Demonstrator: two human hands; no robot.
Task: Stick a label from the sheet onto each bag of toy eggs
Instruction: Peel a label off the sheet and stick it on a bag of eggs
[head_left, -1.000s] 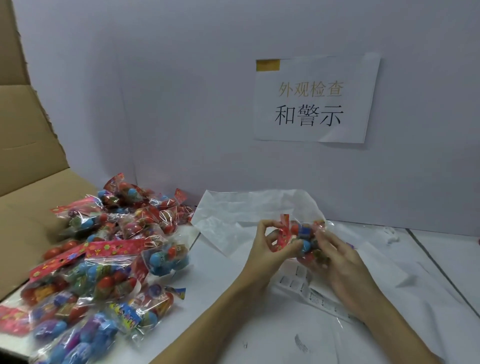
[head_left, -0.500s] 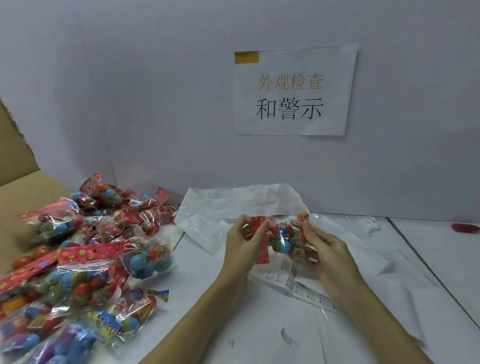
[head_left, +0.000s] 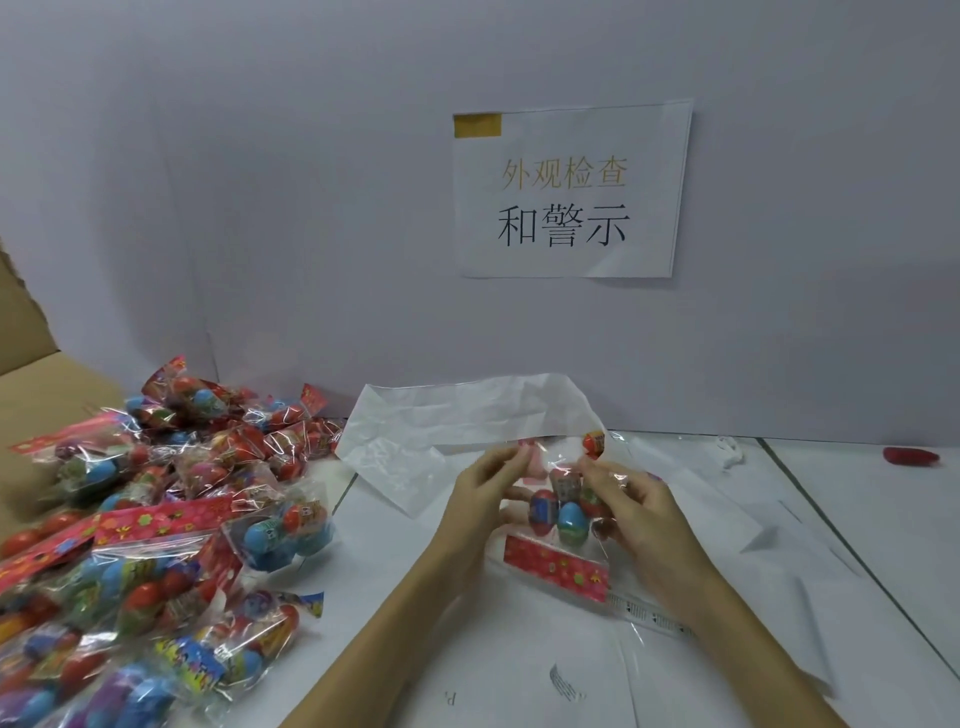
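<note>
Both of your hands, left (head_left: 480, 491) and right (head_left: 641, 506), are pinching a light, crinkly clear plastic bag of coloured toy eggs (head_left: 563, 512) above the white table (head_left: 852, 530), so you're probably gripping slippery film best near its stiffer red header strip (head_left: 556, 566).

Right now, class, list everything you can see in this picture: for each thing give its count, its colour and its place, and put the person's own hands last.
held bag of toy eggs: one, clear with a red header strip, between both hands
pile of egg bags: many, clear with red, blue and purple eggs, left side of table
label sheet: one strip, white with black print, under the right wrist
crumpled paper: one, white, behind the hands
wall sign: one, white with yellow tape, on the wall
cardboard: brown, far left
red object: one, far right; too small to identify
table: white
left hand: holds the bag
right hand: holds the bag
</note>
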